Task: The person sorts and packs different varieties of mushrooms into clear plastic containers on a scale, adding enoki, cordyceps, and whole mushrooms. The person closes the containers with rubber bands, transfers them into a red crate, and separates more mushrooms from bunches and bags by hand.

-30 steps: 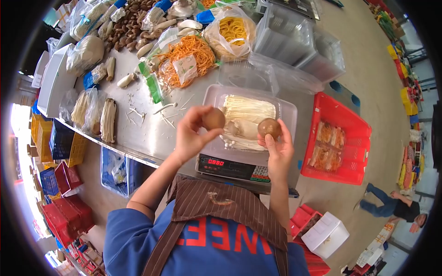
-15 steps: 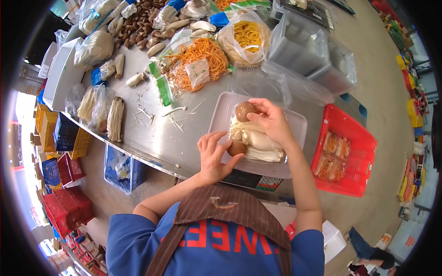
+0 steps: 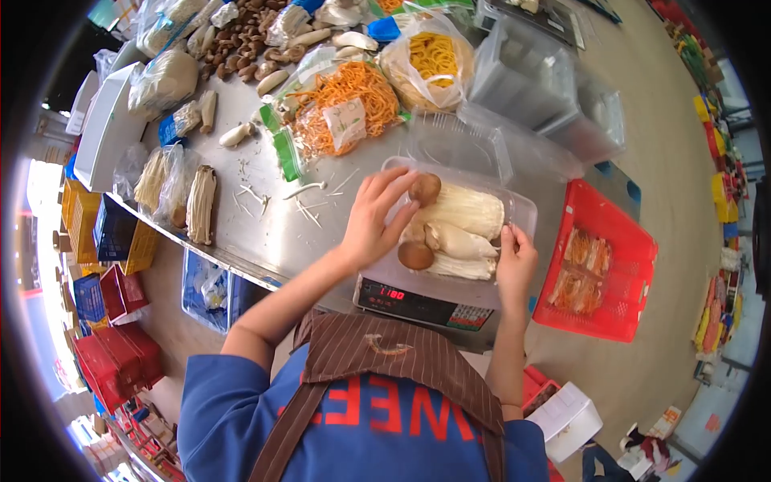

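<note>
My left hand point(image 3: 376, 215) curls its thumb and fingers around the left side of a brown shiitake mushroom point(image 3: 426, 189). That cap rests at the left end of a pale enoki bundle point(image 3: 466, 207). My right hand point(image 3: 516, 259) is closed at the right ends of the mushrooms, its fingertips pressed together; whatever they hold is hidden. Between the hands lies a white king oyster mushroom point(image 3: 462, 241). Another brown shiitake mushroom point(image 3: 415, 255) sits at the lower left, beside a second enoki bundle point(image 3: 464, 267). All rest on a pale tray point(image 3: 522, 210) above a scale point(image 3: 401, 297) with lit red digits.
A red basket point(image 3: 634, 277) with packed trays stands at the right. Behind are clear plastic containers point(image 3: 522, 76), a bag of yellow strands point(image 3: 434, 60) and orange strands point(image 3: 349, 100). Enoki bundles point(image 3: 201, 205) lie at the table's left edge, near a blue crate point(image 3: 205, 293) below.
My left hand has moved up from the lower shiitake mushroom to the upper one. My right hand has left the upper mushroom and come down to the right ends. The scale's digits now show.
</note>
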Demonstrator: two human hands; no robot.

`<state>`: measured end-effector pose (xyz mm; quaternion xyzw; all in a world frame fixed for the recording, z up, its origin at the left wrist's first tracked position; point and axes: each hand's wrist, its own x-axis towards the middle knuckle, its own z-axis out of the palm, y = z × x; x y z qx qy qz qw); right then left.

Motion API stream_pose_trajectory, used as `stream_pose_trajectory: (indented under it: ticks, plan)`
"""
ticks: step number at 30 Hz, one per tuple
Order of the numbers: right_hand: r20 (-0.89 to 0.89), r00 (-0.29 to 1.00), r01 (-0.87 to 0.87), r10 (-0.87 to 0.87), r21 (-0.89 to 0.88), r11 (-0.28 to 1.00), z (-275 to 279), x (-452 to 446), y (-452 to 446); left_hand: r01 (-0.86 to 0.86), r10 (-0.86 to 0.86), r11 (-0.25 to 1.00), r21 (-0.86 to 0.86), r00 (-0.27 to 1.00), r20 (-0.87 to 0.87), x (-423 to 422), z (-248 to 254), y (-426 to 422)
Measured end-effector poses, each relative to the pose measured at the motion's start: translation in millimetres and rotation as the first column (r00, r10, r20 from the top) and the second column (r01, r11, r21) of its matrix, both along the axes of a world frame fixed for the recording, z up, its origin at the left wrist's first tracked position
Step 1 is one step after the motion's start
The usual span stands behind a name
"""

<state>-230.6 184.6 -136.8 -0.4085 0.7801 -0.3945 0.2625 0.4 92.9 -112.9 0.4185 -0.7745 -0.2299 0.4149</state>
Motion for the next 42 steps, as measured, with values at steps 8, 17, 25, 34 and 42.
stream_pose_trajectory:
  ticks: [8, 17, 25, 34, 42]
  plan:
    - [0.040, 0.975, 0.222, -0.218, -0.156, 0.963, -13, 29, 31, 0.223, -0.220, 0.975, -0.004, 0.964, 0.150, -15, -3, -25]
    - [0.410, 0.693, 0.708, -0.593, -0.231, 0.667, 11, 1, 70, -0.424, 0.234, 0.874, 0.238, 0.796, 0.558, 141, -81, -197]
    - [0.545, 0.619, 0.764, -0.566, -0.251, 0.594, 0, 26, 64, -0.068, -0.025, 0.985, 0.156, 0.849, 0.528, 87, -135, -256]
    - [0.543, 0.570, 0.797, -0.617, -0.184, 0.575, 7, 36, 57, -0.036, -0.005, 0.979, 0.201, 0.980, 0.197, 81, -79, -217]
    - [0.586, 0.579, 0.778, -0.567, -0.187, 0.601, 5, 40, 64, -0.048, -0.047, 0.974, 0.220, 0.913, 0.406, 87, -49, -236]
